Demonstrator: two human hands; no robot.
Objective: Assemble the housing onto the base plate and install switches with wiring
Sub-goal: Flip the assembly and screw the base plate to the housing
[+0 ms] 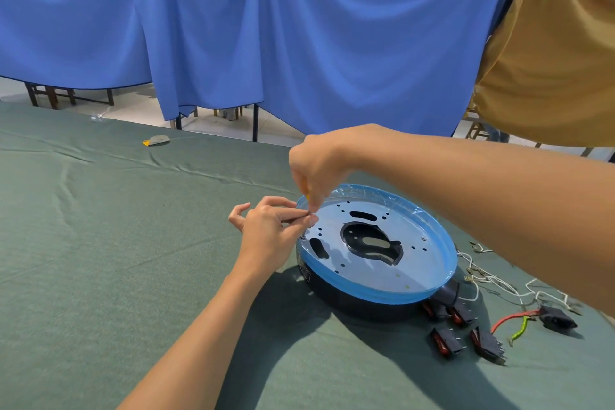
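**Head view: both hands pinch small items at the plate's near-left rim**

Head view. A round silver base plate (416,263), with a blue film round its rim, lies flat on top of a black housing (359,301). The pair sits on a green table cloth (133,260), right of centre. The plate has a large irregular opening in its middle, two slots and rows of small holes.

The left hand (266,231) reaches to the plate's left edge. Its thumb and forefinger are pressed together on a small dark part (308,214), too small to identify, and the other fingers are curled clear of it. The right hand (319,166) comes in from the right, above the plate, with its fingers pointing down. They are closed round a slim yellow object (307,196) that they mostly hide. Its lower end meets the left fingertips just over the rim.

Four black switches (446,339) with red rockers lie on the cloth just beside the housing, at its near right. White wires (492,280) trail further right. Beyond them lies a black socket (557,317) with a red lead and a green lead.

A blue curtain (266,27) and a tan curtain (549,60) hang behind the table. A small grey and yellow scrap (157,140) lies near the table's far edge.
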